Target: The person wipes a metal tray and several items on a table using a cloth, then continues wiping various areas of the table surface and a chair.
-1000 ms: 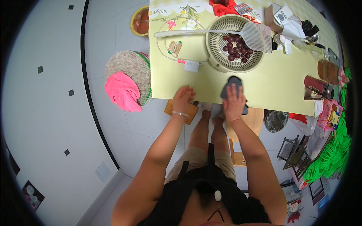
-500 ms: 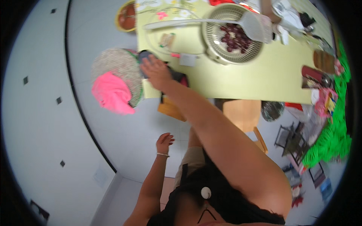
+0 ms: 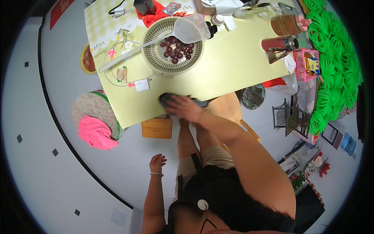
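My right hand (image 3: 186, 109) lies with its fingers over a dark rounded object (image 3: 165, 100) at the near edge of the table. A dark part of this object sticks out past my wrist side; blur hides its exact kind. My left hand (image 3: 157, 162) hangs low in the air beside my leg, empty, its fingers loosely apart. Beyond the right hand stands a grey-beige colander (image 3: 149, 58) holding dark red grapes (image 3: 178, 50). A pale fly swatter (image 3: 132, 52) rests across its rim. Near it lie a white charger (image 3: 142, 85) with a cable and a small wrapped snack (image 3: 122, 74).
A stool (image 3: 90, 106) with a pink cloth (image 3: 95, 132) stands left of the table (image 3: 226, 66). Wooden seats (image 3: 157, 128) sit at its near edge. At the right are a red flask (image 3: 278, 44), a bottle (image 3: 286, 25), a pink basket (image 3: 306, 64) and green coils (image 3: 331, 78).
My right hand and the dark object have moved right along the table's near edge, away from the left corner. My view has shifted too. My left hand still hangs empty.
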Motion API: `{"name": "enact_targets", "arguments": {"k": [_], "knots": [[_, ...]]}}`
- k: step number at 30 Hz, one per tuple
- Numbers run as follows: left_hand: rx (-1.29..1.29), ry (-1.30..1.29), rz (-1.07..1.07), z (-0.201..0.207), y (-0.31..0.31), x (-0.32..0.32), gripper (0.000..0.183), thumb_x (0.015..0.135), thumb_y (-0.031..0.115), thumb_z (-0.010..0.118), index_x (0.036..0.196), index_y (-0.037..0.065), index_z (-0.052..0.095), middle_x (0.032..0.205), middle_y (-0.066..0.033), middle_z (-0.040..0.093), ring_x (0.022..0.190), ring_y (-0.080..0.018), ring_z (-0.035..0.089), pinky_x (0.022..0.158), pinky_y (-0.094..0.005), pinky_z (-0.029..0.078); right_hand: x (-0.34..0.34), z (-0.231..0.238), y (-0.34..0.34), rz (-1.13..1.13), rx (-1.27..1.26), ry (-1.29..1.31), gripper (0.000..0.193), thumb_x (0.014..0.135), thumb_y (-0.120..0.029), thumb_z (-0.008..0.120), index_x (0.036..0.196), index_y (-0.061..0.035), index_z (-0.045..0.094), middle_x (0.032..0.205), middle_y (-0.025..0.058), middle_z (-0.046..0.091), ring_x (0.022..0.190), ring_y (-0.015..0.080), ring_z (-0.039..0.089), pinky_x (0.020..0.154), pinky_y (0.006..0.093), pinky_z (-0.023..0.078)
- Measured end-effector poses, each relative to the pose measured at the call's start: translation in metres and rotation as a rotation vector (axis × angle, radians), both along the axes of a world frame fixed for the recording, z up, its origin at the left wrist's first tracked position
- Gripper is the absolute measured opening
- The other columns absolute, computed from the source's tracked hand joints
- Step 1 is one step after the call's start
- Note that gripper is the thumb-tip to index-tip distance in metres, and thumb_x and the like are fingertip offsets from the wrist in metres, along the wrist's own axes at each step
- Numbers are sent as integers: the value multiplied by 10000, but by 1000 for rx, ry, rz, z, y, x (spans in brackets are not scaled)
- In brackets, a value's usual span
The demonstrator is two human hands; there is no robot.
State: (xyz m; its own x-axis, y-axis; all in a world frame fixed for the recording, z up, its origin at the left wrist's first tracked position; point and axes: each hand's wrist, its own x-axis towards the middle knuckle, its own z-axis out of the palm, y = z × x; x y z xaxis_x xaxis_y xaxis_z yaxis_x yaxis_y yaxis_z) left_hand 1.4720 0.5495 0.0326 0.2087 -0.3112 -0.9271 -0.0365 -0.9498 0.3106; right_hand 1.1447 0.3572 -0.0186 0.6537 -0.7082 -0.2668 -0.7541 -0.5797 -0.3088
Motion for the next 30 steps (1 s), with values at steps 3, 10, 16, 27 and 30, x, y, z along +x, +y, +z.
{"name": "enact_targets", "arguments": {"k": [3, 10, 16, 27, 30], "knots": [[42, 16, -103, 0, -14, -9, 254, 929, 148, 583, 1139, 7, 604, 969, -128, 696, 819, -220, 694, 671, -308, 547, -101, -9, 24, -163, -91, 44, 625, 883, -104, 481, 1480, -241, 361, 1576, 14, 292, 1461, 295, 240, 1175, 468, 210], [30, 15, -225, 17, -43, -35, 267, 917, 142, 602, 1142, -2, 603, 965, -113, 699, 799, -202, 693, 670, -295, 543, -235, 0, 12, -1068, -84, -41, 798, 690, 29, 591, 1451, -143, 423, 1544, 123, 348, 1429, 369, 286, 1042, 502, 348], [45, 55, -325, 15, -65, -60, 255, 937, 144, 591, 1152, 6, 599, 985, -99, 699, 829, -188, 688, 701, -286, 533, -108, -32, -36, -1016, -222, 178, 721, 794, -83, 557, 1483, -161, 358, 1554, 96, 321, 1401, 347, 336, 884, 511, 423], [19, 8, -402, 39, -63, -50, 277, 943, 160, 591, 1172, 4, 592, 992, -112, 698, 836, -202, 686, 721, -300, 539, -12, -26, -9, -481, -166, -431, 594, 772, -38, 557, 1345, -194, 537, 1512, 15, 408, 1435, 263, 297, 995, 437, 347], [24, -20, -351, 38, -40, 7, 276, 928, 160, 608, 1153, 0, 600, 996, -126, 697, 823, -209, 685, 698, -306, 550, -65, -8, 0, -598, -149, -257, 676, 781, -28, 566, 1416, -238, 470, 1520, -3, 387, 1430, 272, 308, 1021, 461, 344]]}}
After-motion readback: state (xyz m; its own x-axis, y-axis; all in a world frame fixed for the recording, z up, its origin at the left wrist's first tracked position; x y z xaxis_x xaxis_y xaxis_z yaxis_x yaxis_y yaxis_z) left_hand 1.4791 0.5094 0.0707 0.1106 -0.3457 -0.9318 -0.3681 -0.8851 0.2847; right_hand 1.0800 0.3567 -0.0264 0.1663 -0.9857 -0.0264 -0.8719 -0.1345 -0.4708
